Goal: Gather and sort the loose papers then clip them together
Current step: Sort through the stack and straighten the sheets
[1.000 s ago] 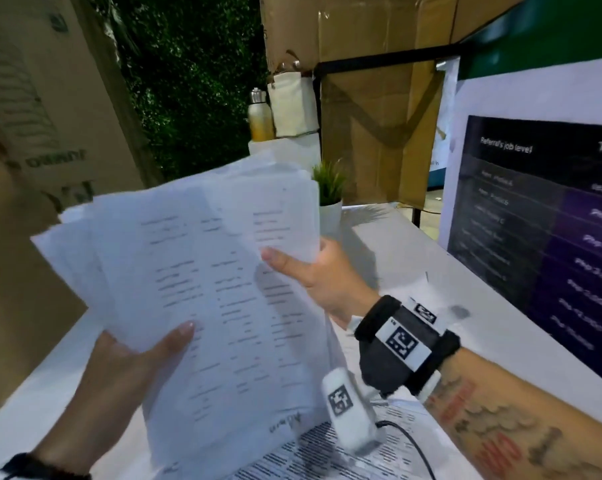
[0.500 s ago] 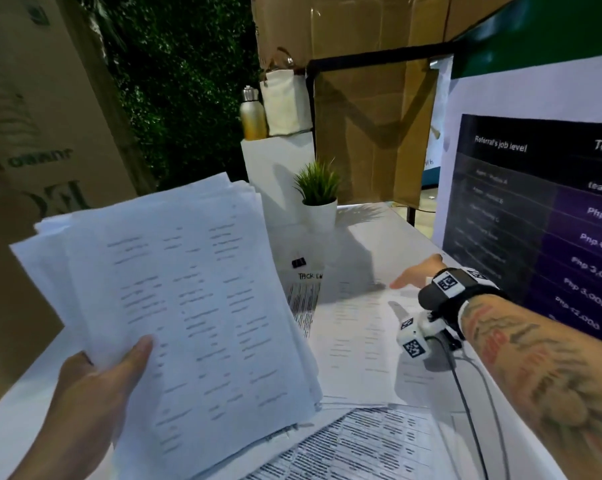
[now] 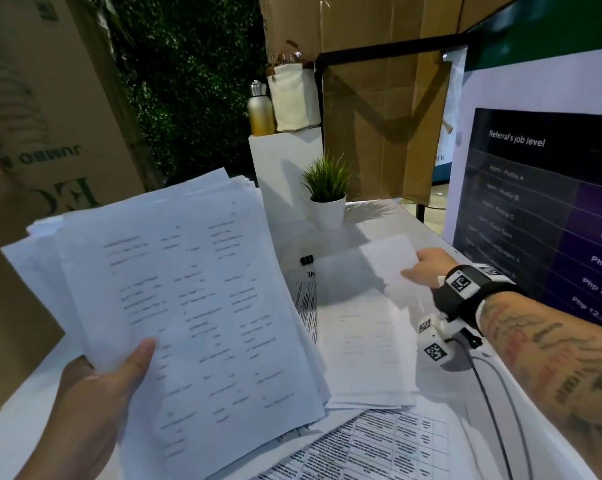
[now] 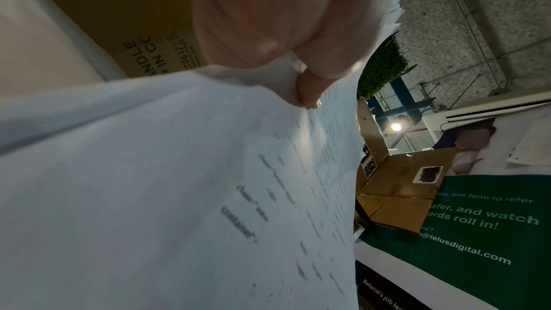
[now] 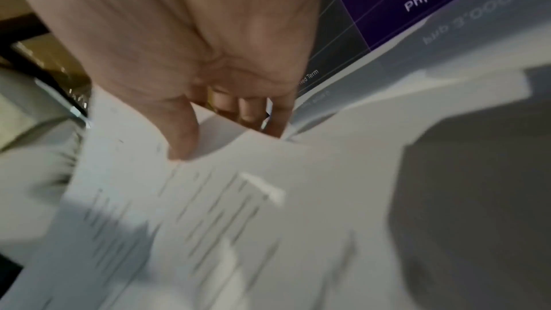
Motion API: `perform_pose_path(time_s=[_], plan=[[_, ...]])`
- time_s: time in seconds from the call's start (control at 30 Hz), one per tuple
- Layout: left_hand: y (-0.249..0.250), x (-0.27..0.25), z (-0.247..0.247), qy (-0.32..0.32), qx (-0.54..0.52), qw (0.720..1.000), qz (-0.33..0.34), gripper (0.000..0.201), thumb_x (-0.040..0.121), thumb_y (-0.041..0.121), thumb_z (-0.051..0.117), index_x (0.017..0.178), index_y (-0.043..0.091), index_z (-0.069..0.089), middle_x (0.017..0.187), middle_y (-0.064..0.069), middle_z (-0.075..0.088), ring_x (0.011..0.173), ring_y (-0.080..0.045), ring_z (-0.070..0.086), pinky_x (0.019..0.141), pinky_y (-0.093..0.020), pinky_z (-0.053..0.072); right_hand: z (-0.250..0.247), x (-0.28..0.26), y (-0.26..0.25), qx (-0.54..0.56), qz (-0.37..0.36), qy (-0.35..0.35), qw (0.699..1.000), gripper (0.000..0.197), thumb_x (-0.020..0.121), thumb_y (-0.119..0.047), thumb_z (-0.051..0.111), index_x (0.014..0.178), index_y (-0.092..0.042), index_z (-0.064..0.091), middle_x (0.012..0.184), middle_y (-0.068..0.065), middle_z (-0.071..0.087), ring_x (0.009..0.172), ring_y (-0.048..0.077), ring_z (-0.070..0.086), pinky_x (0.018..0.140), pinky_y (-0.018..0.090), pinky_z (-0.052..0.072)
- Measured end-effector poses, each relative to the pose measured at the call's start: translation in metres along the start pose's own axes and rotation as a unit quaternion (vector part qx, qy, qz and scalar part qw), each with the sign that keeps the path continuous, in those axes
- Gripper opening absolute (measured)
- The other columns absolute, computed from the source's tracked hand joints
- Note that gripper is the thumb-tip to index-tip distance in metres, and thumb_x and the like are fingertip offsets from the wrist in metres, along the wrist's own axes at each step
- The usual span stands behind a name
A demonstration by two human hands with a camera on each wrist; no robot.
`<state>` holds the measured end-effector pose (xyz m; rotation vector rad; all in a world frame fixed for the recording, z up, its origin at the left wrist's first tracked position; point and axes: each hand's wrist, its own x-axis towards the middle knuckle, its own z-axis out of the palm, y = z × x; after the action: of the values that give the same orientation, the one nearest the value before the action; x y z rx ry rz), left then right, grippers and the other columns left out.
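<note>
Left hand (image 3: 95, 393) at seven o'clock of the head view, thumb (image 3: 137, 358) pressed flat on top of a thick fanned stack of papers (image 3: 195, 306), remaining fingers hidden beneath it; stack gripped firmly and raised above the white table (image 3: 379, 216), tilted toward ten o'clock. In the left wrist view, thumb tip (image 4: 308, 93) denting the top page of the same stack (image 4: 178, 197). Right hand (image 3: 431, 268) reached out at three o'clock, thumb on top and fingers curled under the far edge of a single sheet (image 3: 389, 258), that edge lifted and bent upward off the table while the near end lies on other loose pages (image 3: 365, 358). In the right wrist view, the pinch shown closely, fingers (image 5: 250, 112) behind the curling sheet (image 5: 238, 209), though heavily blurred. More printed pages with tables (image 3: 379, 441) at six o'clock, partly under the held stack. Black binder clip (image 3: 306, 259) lying on the table at centre, just beyond the loose pages, apart from both hands. Small potted plant (image 3: 327, 195) at twelve o'clock of the clip; dark poster (image 3: 542, 209) upright at three o'clock.
</note>
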<state>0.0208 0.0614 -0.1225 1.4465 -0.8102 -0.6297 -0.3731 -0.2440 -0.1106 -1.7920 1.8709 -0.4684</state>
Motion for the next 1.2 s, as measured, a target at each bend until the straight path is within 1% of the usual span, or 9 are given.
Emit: perform_pose_path(time_s=[0.1, 0.2, 0.3, 0.5, 0.63, 0.87, 1.0, 1.1, 1.2], plan=[[0.002, -0.004, -0.004, -0.002, -0.035, 0.999, -0.002, 0.061, 0.04, 0.075, 0.081, 0.091, 0.041, 0.078, 0.083, 0.011, 0.079, 0.098, -0.029, 0.068, 0.101, -0.055, 0.047, -0.027, 0.009, 0.008, 0.116, 0.018, 0.083, 0.99, 0.026, 0.092, -0.02, 0.065, 0.103, 0.002, 0.069, 0.108, 0.019, 0.068, 0.106, 0.033, 0.063, 0.078, 0.03, 0.043], [0.006, -0.006, -0.007, 0.018, -0.081, 0.996, 0.013, 0.067, 0.053, 0.057, 0.082, 0.11, 0.022, 0.074, 0.111, 0.004, 0.077, 0.107, -0.026, 0.069, 0.108, -0.057, 0.041, -0.05, 0.021, 0.017, 0.118, 0.083, 0.098, 0.985, 0.059, 0.097, -0.034, 0.057, 0.137, 0.008, 0.049, 0.147, 0.021, 0.046, 0.135, 0.036, 0.045, 0.104, 0.035, 0.037], [0.009, -0.008, -0.006, 0.026, -0.112, 0.993, 0.014, 0.075, 0.065, 0.044, 0.081, 0.132, 0.015, 0.063, 0.129, 0.0, 0.071, 0.117, -0.028, 0.067, 0.112, -0.058, 0.037, -0.05, 0.013, 0.018, 0.142, 0.104, 0.083, 0.981, 0.065, 0.098, -0.037, 0.054, 0.141, 0.011, 0.042, 0.152, 0.023, 0.04, 0.137, 0.039, 0.041, 0.112, 0.041, 0.034], [0.007, -0.007, 0.0, 0.023, -0.134, 0.991, -0.02, 0.064, 0.071, 0.035, 0.075, 0.13, 0.012, 0.064, 0.122, -0.004, 0.074, 0.108, -0.03, 0.07, 0.107, -0.05, 0.04, 0.014, -0.008, -0.021, 0.155, 0.052, 0.018, 0.986, 0.049, 0.094, -0.027, 0.063, 0.128, 0.007, 0.057, 0.133, 0.018, 0.059, 0.115, 0.032, 0.058, 0.089, 0.029, 0.041], [-0.016, 0.013, -0.015, 0.057, -0.099, 0.993, -0.024, 0.093, 0.058, 0.062, 0.087, 0.132, 0.012, 0.063, 0.125, -0.008, 0.072, 0.114, -0.036, 0.068, 0.106, -0.059, 0.043, 0.047, -0.007, -0.048, 0.082, 0.009, -0.003, 0.997, 0.024, 0.084, -0.03, 0.071, 0.09, -0.007, 0.067, 0.106, 0.016, 0.07, 0.09, 0.03, 0.062, 0.075, 0.028, 0.045], [0.014, -0.005, 0.004, 0.062, -0.088, 0.994, 0.007, 0.048, 0.085, 0.017, 0.073, 0.128, -0.002, 0.063, 0.121, -0.016, 0.07, 0.109, -0.035, 0.067, 0.104, -0.047, 0.044, 0.053, -0.003, -0.057, 0.043, 0.001, -0.004, 0.999, 0.035, 0.077, -0.015, 0.078, 0.108, -0.001, 0.071, 0.106, 0.017, 0.07, 0.088, 0.028, 0.063, 0.072, 0.025, 0.043], [0.015, -0.008, 0.01, 0.056, -0.105, 0.993, 0.008, 0.057, 0.081, 0.025, 0.072, 0.133, 0.007, 0.062, 0.128, -0.007, 0.07, 0.115, -0.032, 0.066, 0.109, -0.049, 0.041, 0.047, 0.005, -0.049, 0.203, -0.033, 0.055, 0.977, 0.046, 0.072, -0.005, 0.082, 0.111, -0.013, 0.061, 0.123, 0.016, 0.064, 0.103, 0.03, 0.06, 0.087, 0.034, 0.05], [0.018, -0.012, 0.011, 0.053, -0.114, 0.992, 0.0, 0.054, 0.081, 0.025, 0.071, 0.131, 0.009, 0.063, 0.124, -0.002, 0.072, 0.111, -0.027, 0.069, 0.096, -0.046, 0.054, 0.038, 0.0, -0.042, 0.28, -0.008, -0.045, 0.959, 0.084, 0.059, -0.025, 0.093, 0.13, -0.004, 0.054, 0.132, 0.012, 0.059, 0.114, 0.03, 0.058, 0.102, 0.038, 0.044], [0.022, -0.015, 0.015, 0.047, -0.123, 0.991, 0.001, 0.037, 0.09, 0.013, 0.065, 0.126, 0.008, 0.063, 0.113, 0.003, 0.073, 0.102, -0.021, 0.068, 0.074, -0.028, 0.062, 0.041, -0.016, -0.039, 0.045, 0.0, -0.142, 0.989, 0.093, 0.06, -0.057, 0.085, 0.129, -0.003, 0.056, 0.131, 0.012, 0.061, 0.117, 0.033, 0.058, 0.103, 0.042, 0.045]])
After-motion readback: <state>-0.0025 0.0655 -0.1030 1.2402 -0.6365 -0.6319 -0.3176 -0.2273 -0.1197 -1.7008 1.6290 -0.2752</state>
